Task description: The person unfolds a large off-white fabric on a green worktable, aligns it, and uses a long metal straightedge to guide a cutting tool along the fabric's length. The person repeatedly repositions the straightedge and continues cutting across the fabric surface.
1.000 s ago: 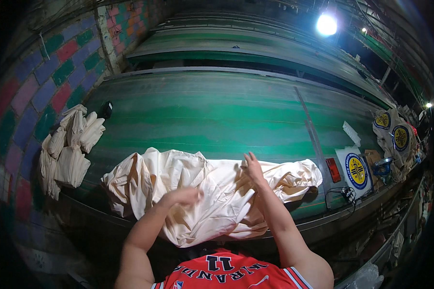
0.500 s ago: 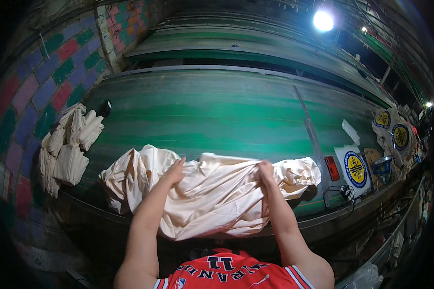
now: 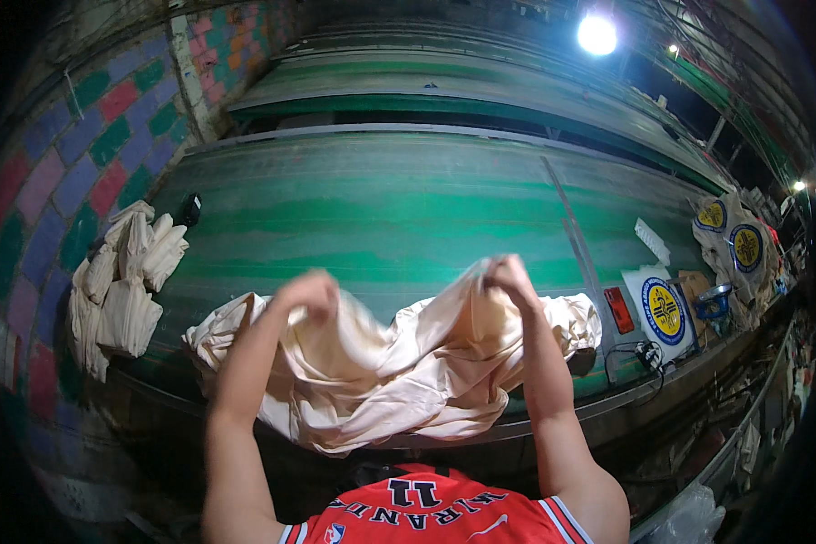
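Gripping 1 lg cream cloth [image 3: 381,403] w/ 2 hands, 1 person in a red jersey [image 3: 435,508] at the near edge of the green tabletop [image 3: 381,204]. L hand [image 3: 308,292]: fingers curled in, clenched on the cloth's upper part, a bit blurred; exact finger positions can't be told. R hand [image 3: 510,274]: pinching the cloth's upper edge, also slightly blurred. Hands well apart, cloth raised to 2 peaks, 1 per hand, w/ a dip b/w them. Rest of cloth lies bunched on the tabletop's near side, approx. mid; lower folds hang over the near edge, L and R ends crumpled on the surface.

Far L: 1 pile of folded cream cloths [image 3: 129,317], several pcs, exact no. can't be told b/c they overlap. Just behind it, 1 small black object [image 3: 192,209].

R side: 1 flat red thing [image 3: 619,311], phone-shaped; next to it 1 white sheet [image 3: 680,336] w/ 1 round blue-yellow emblem; 1 white strip [image 3: 652,242] behind; 1 black cord [image 3: 627,347] near the front edge; 1 blue round item [image 3: 714,302], type unclear. Beyond those, pale fabric [image 3: 727,238] w/ 2 more round emblems.

Back: 1 bright lamp [image 3: 597,34] up top R, 1 wall [image 3: 109,140] of painted blocks on L.
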Demonstrator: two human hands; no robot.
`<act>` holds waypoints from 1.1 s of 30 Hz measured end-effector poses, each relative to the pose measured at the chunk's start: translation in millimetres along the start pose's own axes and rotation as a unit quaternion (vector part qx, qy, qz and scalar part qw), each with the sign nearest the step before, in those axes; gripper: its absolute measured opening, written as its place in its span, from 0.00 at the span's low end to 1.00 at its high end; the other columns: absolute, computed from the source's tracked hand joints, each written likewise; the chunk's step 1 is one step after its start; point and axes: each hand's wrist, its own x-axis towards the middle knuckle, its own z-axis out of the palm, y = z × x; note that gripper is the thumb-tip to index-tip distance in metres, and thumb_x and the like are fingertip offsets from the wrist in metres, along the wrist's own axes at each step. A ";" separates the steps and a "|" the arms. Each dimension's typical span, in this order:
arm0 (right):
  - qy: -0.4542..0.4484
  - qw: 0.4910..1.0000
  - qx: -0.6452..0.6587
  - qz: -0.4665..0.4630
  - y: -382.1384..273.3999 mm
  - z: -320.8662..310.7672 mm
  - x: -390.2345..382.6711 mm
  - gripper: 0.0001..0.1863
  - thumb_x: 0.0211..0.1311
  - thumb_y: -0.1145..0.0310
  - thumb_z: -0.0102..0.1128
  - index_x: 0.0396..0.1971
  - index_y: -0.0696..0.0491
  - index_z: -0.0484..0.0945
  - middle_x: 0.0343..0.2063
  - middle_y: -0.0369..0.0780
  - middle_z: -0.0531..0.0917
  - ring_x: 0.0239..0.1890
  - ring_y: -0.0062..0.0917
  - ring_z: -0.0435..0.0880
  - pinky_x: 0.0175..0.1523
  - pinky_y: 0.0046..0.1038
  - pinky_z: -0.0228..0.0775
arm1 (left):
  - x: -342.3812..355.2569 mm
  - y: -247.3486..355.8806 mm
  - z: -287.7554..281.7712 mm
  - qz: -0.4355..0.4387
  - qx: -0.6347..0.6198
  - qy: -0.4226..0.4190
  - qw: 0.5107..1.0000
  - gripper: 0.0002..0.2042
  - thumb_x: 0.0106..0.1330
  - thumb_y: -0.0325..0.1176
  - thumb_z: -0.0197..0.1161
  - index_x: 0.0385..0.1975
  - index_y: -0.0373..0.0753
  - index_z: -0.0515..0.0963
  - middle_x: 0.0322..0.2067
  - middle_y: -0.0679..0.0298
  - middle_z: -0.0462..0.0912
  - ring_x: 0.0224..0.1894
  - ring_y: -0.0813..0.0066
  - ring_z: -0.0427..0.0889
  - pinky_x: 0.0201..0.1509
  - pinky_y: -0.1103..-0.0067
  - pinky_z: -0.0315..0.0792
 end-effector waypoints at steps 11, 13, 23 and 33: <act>0.150 0.979 -0.130 -0.051 -46.9 37.0 -15.8 0.19 0.60 0.66 0.62 0.51 0.57 0.79 0.42 0.55 0.83 0.46 0.48 0.83 0.52 0.43 0.74 | 21.2 -2.3 -24.1 -0.007 -0.084 0.489 0.868 0.18 0.62 0.24 0.57 0.54 0.29 0.75 0.46 0.45 0.82 0.49 0.52 0.83 0.55 0.67 0.74; 0.070 0.988 -0.129 -0.052 -28.9 64.3 -30.6 0.17 0.60 0.64 0.60 0.46 0.55 0.82 0.40 0.54 0.84 0.43 0.49 0.84 0.49 0.43 0.76 | 14.5 -1.4 24.0 -0.009 -0.152 0.348 0.925 0.10 0.63 0.29 0.60 0.43 0.35 0.79 0.37 0.47 0.84 0.42 0.48 0.84 0.46 0.64 0.76; -0.433 0.822 -0.350 -0.121 12.1 169.7 -106.2 0.17 0.55 0.61 0.60 0.41 0.54 0.84 0.31 0.49 0.86 0.32 0.45 0.85 0.39 0.42 0.77 | 42.3 30.6 143.9 0.001 -0.078 0.360 0.930 0.32 0.57 0.24 0.66 0.63 0.29 0.64 0.69 0.44 0.53 0.65 0.42 0.67 0.68 0.64 0.66; -0.529 0.810 -0.121 -0.219 19.0 113.8 -125.2 0.17 0.51 0.62 0.62 0.38 0.57 0.84 0.33 0.48 0.86 0.33 0.34 0.85 0.40 0.33 0.77 | 47.6 69.0 143.9 0.009 0.184 0.127 0.975 0.14 0.61 0.37 0.58 0.45 0.43 0.82 0.46 0.55 0.83 0.49 0.46 0.79 0.45 0.60 0.75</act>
